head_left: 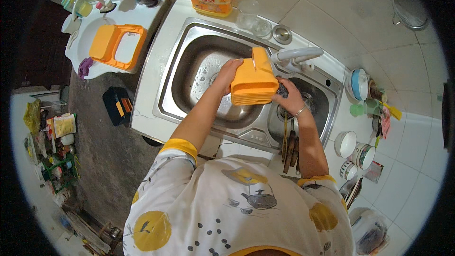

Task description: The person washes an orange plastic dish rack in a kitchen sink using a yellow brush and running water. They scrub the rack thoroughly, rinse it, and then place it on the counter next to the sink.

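The grip of the left hand pinches the hollow, ribbed orange plastic part above the two-bowl stainless-steel sink, presumably to steady it, while the right hand curls its grip around what looks like a dark-grey scouring pad beside it.

Shirt: off-wht., short slv., soft folds
Cuffs: yel. bands, L & R slv. hems
Neckband: yel.-orange, curved
Teapot print: dk. grey, lidded, w/ spout, thin tall handle
Bowl prints: sm., grey, nr. spout
Patch above pot: grey + yel.
Circle prints: lg., mustard-yel., L & R, w/ fine grey twig lines on L one
Dots: sm., dk. grey, scattered below pot
R wrist: thin silvery bangle
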Demonstrator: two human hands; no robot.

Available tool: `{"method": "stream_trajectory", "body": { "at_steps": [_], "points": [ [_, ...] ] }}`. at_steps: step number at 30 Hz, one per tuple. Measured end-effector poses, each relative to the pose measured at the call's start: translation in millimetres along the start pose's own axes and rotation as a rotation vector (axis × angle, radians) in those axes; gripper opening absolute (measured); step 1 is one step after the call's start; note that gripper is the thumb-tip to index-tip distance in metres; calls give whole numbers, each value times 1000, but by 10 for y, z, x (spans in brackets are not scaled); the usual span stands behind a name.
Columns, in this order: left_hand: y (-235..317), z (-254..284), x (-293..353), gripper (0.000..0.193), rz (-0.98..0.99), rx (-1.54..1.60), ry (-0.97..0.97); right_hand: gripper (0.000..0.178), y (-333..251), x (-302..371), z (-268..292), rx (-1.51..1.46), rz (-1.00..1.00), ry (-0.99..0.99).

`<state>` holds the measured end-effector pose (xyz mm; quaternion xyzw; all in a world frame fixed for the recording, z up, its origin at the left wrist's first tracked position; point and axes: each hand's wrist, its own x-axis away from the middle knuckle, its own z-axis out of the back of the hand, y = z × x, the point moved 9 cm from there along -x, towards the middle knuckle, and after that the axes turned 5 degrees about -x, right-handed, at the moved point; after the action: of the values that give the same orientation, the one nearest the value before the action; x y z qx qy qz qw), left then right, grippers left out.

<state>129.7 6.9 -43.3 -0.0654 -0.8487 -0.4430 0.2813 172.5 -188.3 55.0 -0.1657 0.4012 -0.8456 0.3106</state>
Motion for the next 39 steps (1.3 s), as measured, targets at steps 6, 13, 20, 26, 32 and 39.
{"method": "stream_trajectory", "body": {
  "at_steps": [6, 13, 20, 26, 32, 39],
  "points": [
    [-40, -267, -196, 27, 4, -95, -21, 44, 399, 119, -41, 109, -280, 184],
    [231, -478, -139, 25, -327, -393, 9, 33, 604, -20, -122, -90, -433, 51],
    [483, -639, -105, 38, -548, -662, -67, 43, 1130, -160, -315, -440, -662, -191],
    [395, -363, -180, 42, -551, -379, -110, 53, 773, -420, -271, -235, -657, -306],
    [-47, -204, -237, 54, -2, 215, -153, 62, 874, -601, -140, 120, -658, -319],
    [-124, -230, 234, 58, 184, 150, -194, 60, 483, -570, -101, 359, -607, -361]
  ]
}}
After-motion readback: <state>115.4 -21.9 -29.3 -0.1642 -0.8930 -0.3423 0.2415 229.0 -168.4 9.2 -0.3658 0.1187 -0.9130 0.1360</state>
